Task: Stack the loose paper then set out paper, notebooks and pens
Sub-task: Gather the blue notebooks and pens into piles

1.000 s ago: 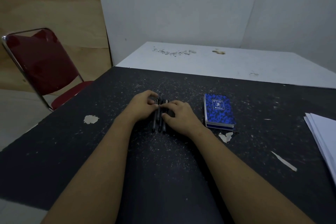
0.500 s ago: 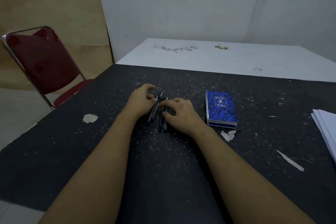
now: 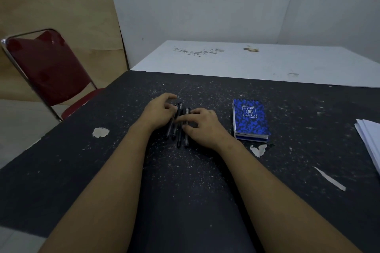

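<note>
Black speckled tabletop (image 3: 185, 201), worn through to pale patches in places, butts against a white table (image 3: 267, 63) beyond it; grey walls (image 3: 205, 2) close the corner, and a red chair (image 3: 45, 68) stands off the left edge.

Both your forearms reach straight out over the black surface and converge at its middle. Your left hand (image 3: 159, 113) sits palm down, its fingers curled in against the left side of a small cluster of dark pens (image 3: 179, 129) and gripping the leftmost ones. Your right hand (image 3: 202, 125) is also palm down, forefinger stretched across the pens and thumb tucked in at their near side, so it pinches them. The pens lie on the tabletop side by side between the two hands, lengthwise away from you, with the left ones slightly slanted.

A stack of blue notebooks (image 3: 249, 118) lies flat just right of your right hand, apart from it. Paper (image 3: 370, 141) is stacked at the far right edge of the view, well apart from the pens. A thin paper scrap (image 3: 329, 178) lies loose nearer to you.
</note>
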